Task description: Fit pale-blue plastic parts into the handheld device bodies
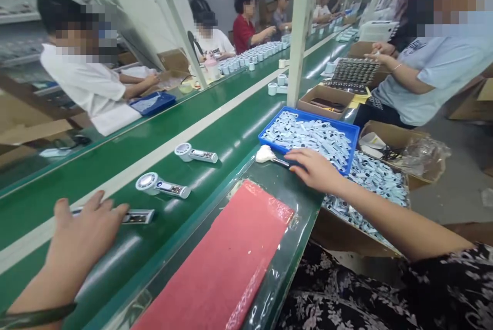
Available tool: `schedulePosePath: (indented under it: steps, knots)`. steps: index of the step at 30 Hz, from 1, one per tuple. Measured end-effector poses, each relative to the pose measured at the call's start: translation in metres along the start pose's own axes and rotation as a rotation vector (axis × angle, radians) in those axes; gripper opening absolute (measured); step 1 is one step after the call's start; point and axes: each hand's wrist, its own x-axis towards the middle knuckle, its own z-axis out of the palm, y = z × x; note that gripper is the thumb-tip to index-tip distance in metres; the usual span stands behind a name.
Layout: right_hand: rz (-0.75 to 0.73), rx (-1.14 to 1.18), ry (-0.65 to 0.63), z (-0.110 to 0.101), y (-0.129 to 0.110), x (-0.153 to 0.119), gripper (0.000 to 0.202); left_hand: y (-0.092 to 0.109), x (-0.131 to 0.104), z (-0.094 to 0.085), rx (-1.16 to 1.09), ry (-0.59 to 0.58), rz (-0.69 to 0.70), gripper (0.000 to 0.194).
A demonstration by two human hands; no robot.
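My left hand (pixel 87 227) is over a white handheld device (pixel 140 216) on the green belt, its fingers spread and partly covering it; whether it grips the device is hard to see. Two similar devices with round heads and exposed circuit boards, one nearer (pixel 164 186) and one farther (pixel 195 153), lie on the belt. My right hand (pixel 314 168) has its fingers round the dark handle of a brush (pixel 265 154) with a white tip, at the corner of the bench beside the blue tray (pixel 349 158) of small pale blue parts.
A red mat (pixel 227 248) covers the near bench. Below the tray stands a carton (pixel 331 224) full of pale blue parts. A white post (pixel 299 37) rises behind the tray. Co-workers sit along both sides of the belt (pixel 231 129).
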Motion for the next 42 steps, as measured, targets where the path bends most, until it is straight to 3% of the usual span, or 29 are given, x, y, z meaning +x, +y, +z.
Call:
schedulePosePath:
  steps: [3,6,9,12,15,17,19,22,24,29,33,36,42]
  knots:
    - [0.164,-0.162,-0.063,-0.007,0.023,0.028,0.033,-0.014,0.002,0.030,-0.040,0.017,-0.093,0.065]
    - [0.219,-0.232,-0.126,-0.003,0.036,0.059,0.032,0.006,0.000,0.039,-0.107,0.063,-0.171,0.057]
    - [0.231,-0.262,-0.191,0.007,0.039,0.084,0.031,0.058,-0.013,0.019,-0.175,0.173,-0.172,0.050]
    - [0.240,-0.263,-0.227,0.013,0.037,0.096,0.030,0.134,-0.039,-0.020,-0.375,0.244,-0.076,0.053]
    - [0.260,-0.265,-0.232,0.014,0.041,0.099,0.029,0.204,-0.061,-0.052,-0.587,0.216,0.073,0.053]
    - [0.273,-0.239,-0.178,0.012,0.044,0.097,0.027,0.235,-0.070,-0.063,-0.675,0.192,0.131,0.049]
    - [0.308,-0.102,-0.023,0.009,0.040,0.091,0.025,0.250,-0.075,-0.068,-0.736,0.183,0.123,0.048]
    - [0.329,0.143,0.160,0.012,0.013,0.074,0.025,0.254,-0.076,-0.066,-0.833,0.182,0.066,0.047]
    - [0.248,0.284,0.125,0.024,-0.019,0.060,0.025,0.253,-0.075,-0.065,-0.904,0.203,0.032,0.050]
    - [-0.072,0.781,-0.226,0.068,-0.118,0.030,0.016,0.251,-0.077,-0.063,-1.231,0.316,-0.176,0.055]
    - [-0.076,1.092,-0.494,0.096,-0.173,0.023,0.011,0.245,-0.079,-0.057,-1.659,0.386,-0.532,0.036]
    - [-0.061,1.192,-0.532,0.112,-0.190,0.025,0.014,0.240,-0.078,-0.051,-1.929,0.412,-0.718,0.027]
    - [-0.092,1.167,-0.548,0.128,-0.187,0.019,0.014,0.239,-0.073,-0.046,-2.010,0.391,-0.793,0.025]
